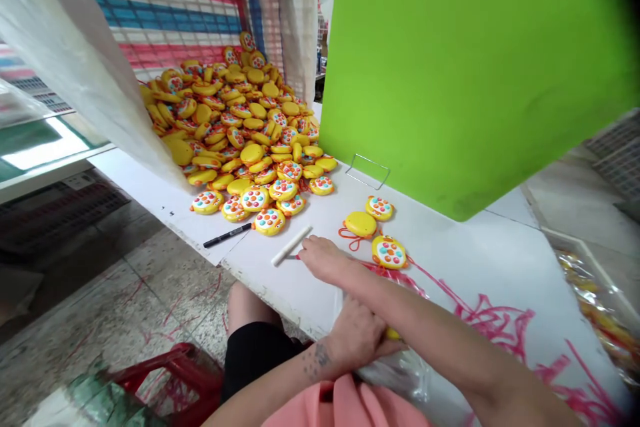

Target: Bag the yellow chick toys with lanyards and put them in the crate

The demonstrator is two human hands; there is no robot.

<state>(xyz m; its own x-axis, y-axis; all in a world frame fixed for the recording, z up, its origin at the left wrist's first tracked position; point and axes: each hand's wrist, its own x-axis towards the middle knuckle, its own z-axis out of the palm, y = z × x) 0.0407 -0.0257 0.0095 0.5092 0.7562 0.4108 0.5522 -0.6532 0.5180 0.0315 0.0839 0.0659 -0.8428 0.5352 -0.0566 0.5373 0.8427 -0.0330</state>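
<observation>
My right hand reaches across above my left forearm, fingers bent and pressed together near a white stick. A small tool with a thin grey tip and a bit of red shows at its fingertips; whether it is gripped is unclear. Closer to my body, my left hand is wrapped round a yellow toy, mostly hidden by the hand and my right forearm. Clear plastic lies around and below it. Beyond my hands sit three yellow toys, one of them face down.
A large pile of yellow toys spills from a lined crate. A black marker lies at the table edge. A green panel stands behind a wire stand. Pink strips cover the right side; a red stool is below.
</observation>
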